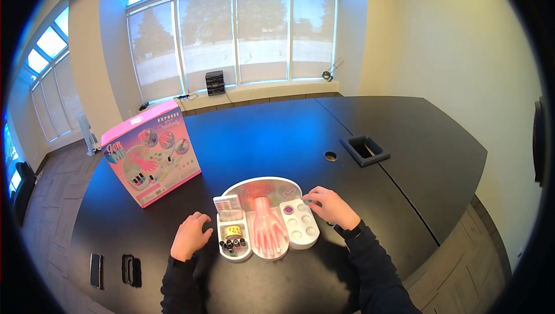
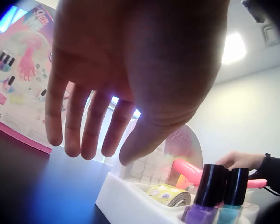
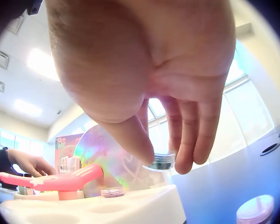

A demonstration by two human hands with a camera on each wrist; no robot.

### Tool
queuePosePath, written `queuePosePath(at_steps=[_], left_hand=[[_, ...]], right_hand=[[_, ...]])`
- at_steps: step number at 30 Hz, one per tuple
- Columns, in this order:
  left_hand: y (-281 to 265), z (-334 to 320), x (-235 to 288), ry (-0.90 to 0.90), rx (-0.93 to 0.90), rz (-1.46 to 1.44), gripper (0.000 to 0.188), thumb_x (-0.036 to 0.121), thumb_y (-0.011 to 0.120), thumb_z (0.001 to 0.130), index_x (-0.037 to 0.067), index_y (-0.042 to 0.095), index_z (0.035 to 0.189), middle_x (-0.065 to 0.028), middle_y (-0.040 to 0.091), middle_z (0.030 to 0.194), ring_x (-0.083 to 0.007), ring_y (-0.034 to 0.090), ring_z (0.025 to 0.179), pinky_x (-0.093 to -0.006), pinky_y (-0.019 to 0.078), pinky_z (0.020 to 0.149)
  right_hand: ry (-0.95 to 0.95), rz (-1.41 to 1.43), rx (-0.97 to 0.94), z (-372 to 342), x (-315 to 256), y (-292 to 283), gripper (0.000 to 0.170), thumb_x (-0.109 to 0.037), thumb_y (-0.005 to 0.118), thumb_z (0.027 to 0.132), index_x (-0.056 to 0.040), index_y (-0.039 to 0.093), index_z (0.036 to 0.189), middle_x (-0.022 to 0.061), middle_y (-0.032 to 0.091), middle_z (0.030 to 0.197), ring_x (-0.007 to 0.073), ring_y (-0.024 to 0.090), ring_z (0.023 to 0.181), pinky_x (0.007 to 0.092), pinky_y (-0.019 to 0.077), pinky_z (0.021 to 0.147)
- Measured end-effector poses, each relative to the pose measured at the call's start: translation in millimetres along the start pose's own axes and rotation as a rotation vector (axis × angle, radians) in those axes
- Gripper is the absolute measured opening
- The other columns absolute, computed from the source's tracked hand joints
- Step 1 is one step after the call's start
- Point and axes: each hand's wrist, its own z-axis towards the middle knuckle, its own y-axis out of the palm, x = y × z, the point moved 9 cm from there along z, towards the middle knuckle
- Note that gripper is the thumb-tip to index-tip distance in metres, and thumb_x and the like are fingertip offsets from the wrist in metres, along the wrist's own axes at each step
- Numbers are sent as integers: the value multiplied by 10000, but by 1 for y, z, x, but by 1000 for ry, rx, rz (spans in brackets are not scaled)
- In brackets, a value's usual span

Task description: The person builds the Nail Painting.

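Observation:
My right hand (image 1: 334, 207) pinches a small clear pot of dark glitter (image 3: 162, 161) between thumb and fingers, above the right tray's round wells. In one well sits a purple pot (image 1: 288, 210). A pink model hand (image 1: 269, 230) lies palm down in the middle of the white nail stand (image 1: 293, 246). Beside the left tray, my left hand (image 1: 192, 236) hangs with fingers loosely extended and nothing in its grasp. That tray holds several black-capped nail polish bottles (image 2: 210, 191) and a yellow patterned roll (image 2: 165, 193); a clear-looking card (image 1: 229, 207) stands behind them.
A pink product box (image 1: 153, 152) stands at the back left. A phone (image 1: 96, 270) and a dark oblong item (image 1: 128, 269) lie at the front left. The table has a square recessed box (image 1: 365, 151). Another small pot (image 3: 255, 210) sits right of the stand.

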Motion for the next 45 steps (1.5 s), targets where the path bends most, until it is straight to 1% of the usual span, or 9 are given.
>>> queuePosePath(at_steps=[1, 5, 7, 8, 13, 19, 32, 38, 45], left_hand=[[7, -1, -6, -18, -39, 8, 249, 171, 811, 868, 58, 746, 1080, -129, 708, 1131, -375, 690, 1097, -481, 577, 956], [22, -3, -20, -45, -104, 24, 332, 193, 848, 837, 69, 765, 1133, -135, 708, 1164, -385, 687, 1129, -479, 575, 988], [31, -6, -28, -70, -153, 71, 398, 216, 878, 814, 86, 782, 1178, -137, 705, 1192, -384, 684, 1150, -476, 573, 1012], [33, -5, -30, -70, -153, 70, 398, 216, 878, 814, 86, 782, 1178, -137, 705, 1192, -384, 684, 1150, -476, 573, 1012], [44, -8, -36, -109, -253, 83, 461, 238, 917, 783, 110, 800, 1210, -126, 688, 1244, -371, 669, 1186, -463, 573, 1036], [46, -8, -38, -108, -251, 103, 474, 238, 924, 773, 110, 803, 1214, -124, 681, 1258, -367, 665, 1184, -459, 574, 1037], [45, -7, -35, -103, -247, 113, 467, 225, 923, 762, 103, 808, 1199, -129, 690, 1230, -377, 670, 1169, -460, 575, 1033], [45, -7, -34, -95, -235, 101, 455, 222, 925, 757, 99, 811, 1180, -132, 694, 1224, -380, 671, 1162, -462, 574, 1034], [42, -7, -32, -92, -214, 107, 468, 220, 935, 739, 97, 812, 1173, -133, 696, 1220, -379, 672, 1154, -463, 574, 1021]], right_hand=[[-15, 16, 3, 0, -4, 1, 274, -76, 742, 958, -91, 788, 1228, 117, 727, 1100, 295, 732, 899, 394, 598, 836], [35, -13, -12, 0, -1, 9, 299, -111, 755, 960, -106, 771, 1259, 107, 737, 1069, 283, 735, 902, 399, 597, 826], [18, -58, -50, -1, 0, 15, 334, -157, 746, 957, -123, 724, 1289, 111, 742, 1115, 361, 723, 984, 473, 585, 853], [18, -59, -50, -2, -1, 16, 334, -157, 746, 957, -123, 724, 1289, 111, 742, 1115, 361, 723, 984, 473, 585, 853], [72, -141, -85, -2, -2, 17, 230, -180, 761, 940, -115, 757, 1160, 94, 757, 1127, 359, 723, 1025, 484, 584, 873], [84, -157, -87, -2, -1, 17, 188, -192, 766, 936, -106, 783, 1103, 74, 774, 1138, 348, 728, 1050, 480, 593, 890], [14, -187, -55, -2, 1, 21, 177, -196, 759, 944, -105, 805, 1090, 75, 779, 1145, 344, 733, 1047, 473, 599, 893], [56, -121, -20, -2, -3, -6, 205, -191, 766, 931, -97, 799, 1110, 78, 775, 1120, 335, 737, 1030, 454, 602, 890], [237, -204, -177, -16, 40, -21, 254, -191, 787, 857, -87, 804, 1087, 113, 774, 1056, 332, 739, 1031, 445, 598, 895]])
